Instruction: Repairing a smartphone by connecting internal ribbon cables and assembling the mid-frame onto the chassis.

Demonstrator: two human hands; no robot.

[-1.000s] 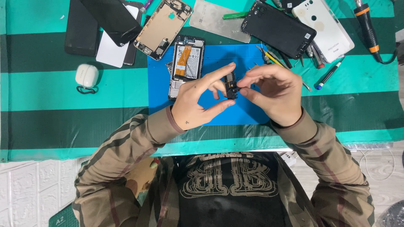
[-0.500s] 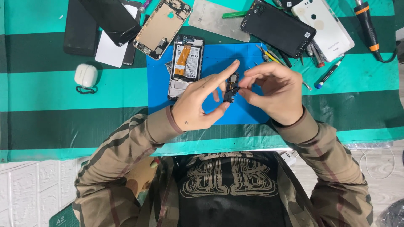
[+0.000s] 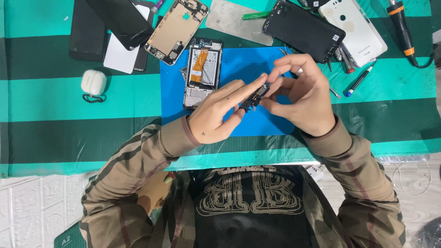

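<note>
Green striped table [image 3: 55, 105] with a blue mat [image 3: 257, 69]. Both hands, left [image 3: 216, 115] and right [image 3: 305, 98], pinched together on a small black part [image 3: 255, 95], above the mat. Open phone [image 3: 202, 71] at ten o'clock, part out, not back in.

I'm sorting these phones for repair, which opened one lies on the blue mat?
The opened phone with the orange ribbon cable, just beyond the left hand. The gold-framed one lies on the striped cloth.
</note>
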